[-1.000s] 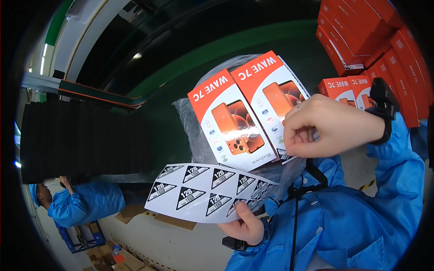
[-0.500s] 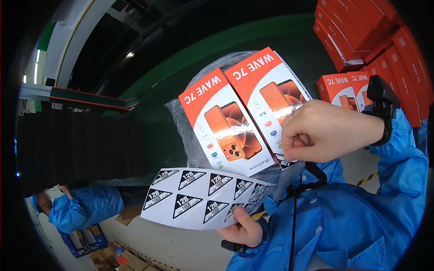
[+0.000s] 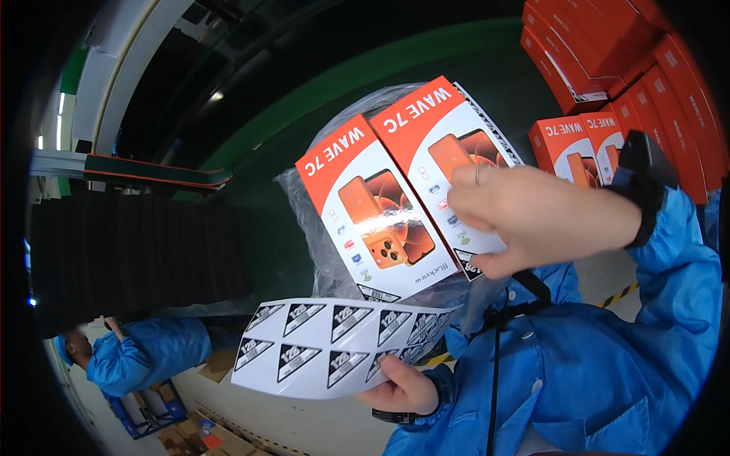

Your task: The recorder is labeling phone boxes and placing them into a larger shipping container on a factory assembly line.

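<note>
My left hand [image 3: 403, 389] is closed on the near edge of a white sheet of black-and-white triangular stickers [image 3: 285, 385], its thumb on top. Beyond the sheet, two orange-and-white phone boxes lie side by side: the left phone box [image 3: 344, 182] and the right phone box [image 3: 407, 125]. Over the right box's lower half is my right hand [image 3: 532, 216], fingers bent and thumb apart from them. Its thumb is by a triangular sticker [image 3: 469, 263] at that box's near corner. Another triangular sticker [image 3: 378, 293] shows at the left box's near corner, partly behind the sheet.
Crumpled clear plastic [image 3: 303, 216] lies under and around the boxes on a dark green surface [image 3: 266, 228]. Orange boxes [image 3: 585, 45] are stacked at the far right. A row of black upright pieces [image 3: 137, 251] stands at left, and a person in blue [image 3: 152, 349] is beyond it.
My right hand has moved slightly left over the right box, its pinched fingers now spread from the thumb. The sticker sheet has dipped a little, uncovering the left box's corner sticker.
</note>
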### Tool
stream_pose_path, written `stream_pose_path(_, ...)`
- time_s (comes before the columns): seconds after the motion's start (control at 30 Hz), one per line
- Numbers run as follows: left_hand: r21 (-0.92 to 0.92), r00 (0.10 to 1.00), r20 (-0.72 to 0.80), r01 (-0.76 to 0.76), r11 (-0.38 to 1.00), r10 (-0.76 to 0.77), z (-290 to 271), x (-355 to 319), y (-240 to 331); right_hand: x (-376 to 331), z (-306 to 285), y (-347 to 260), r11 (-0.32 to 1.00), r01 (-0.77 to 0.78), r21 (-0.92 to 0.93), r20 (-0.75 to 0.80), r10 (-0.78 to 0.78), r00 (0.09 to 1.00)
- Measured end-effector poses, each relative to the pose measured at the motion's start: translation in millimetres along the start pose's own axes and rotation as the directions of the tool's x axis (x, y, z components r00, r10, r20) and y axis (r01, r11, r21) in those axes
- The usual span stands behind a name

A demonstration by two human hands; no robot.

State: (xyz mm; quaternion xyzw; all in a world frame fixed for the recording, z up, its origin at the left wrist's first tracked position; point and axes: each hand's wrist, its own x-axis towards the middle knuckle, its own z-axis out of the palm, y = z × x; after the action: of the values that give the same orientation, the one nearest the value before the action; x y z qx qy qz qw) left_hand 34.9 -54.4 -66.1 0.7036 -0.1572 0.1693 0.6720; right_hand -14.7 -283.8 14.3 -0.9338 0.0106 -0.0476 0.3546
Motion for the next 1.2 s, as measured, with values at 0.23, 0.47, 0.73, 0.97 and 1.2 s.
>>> stream_pose_path(0.23, -0.516, 0.958, 0.212, 0.276, 0.811, -0.191, 0, 36, -6, -27, 5, 0, 0.979, -0.049, 0.200, -0.326, 0.113, 0.939)
stream_pose_path(0.47, -0.451, 0.731, 0.431, 0.683, 0.575, -0.529, 40, 30, 16, -72, 62, 13, 0.766, 0.089, 0.637, -0.516, 0.339, 0.787)
stream_pose_path(0.73, -0.146, 0.528, 0.839, 0.451, 0.880, -0.132, 32, -53, -1, -192, 42, 10, 0.910, -0.116, 0.398, -0.840, 0.412, 0.352)
stream_pose_path(0.97, -0.224, 0.410, 0.912, 0.454, 0.862, 0.021, 106, -161, -30, -224, 62, 59, 0.828, -0.482, 0.287, -0.930, 0.361, 0.068)
stream_pose_path(1.2, -0.113, 0.294, 0.945, 0.706, 0.699, -0.144, 132, -137, -17, -221, 50, 65, 0.717, -0.673, -0.184, -0.962, 0.008, 0.272)
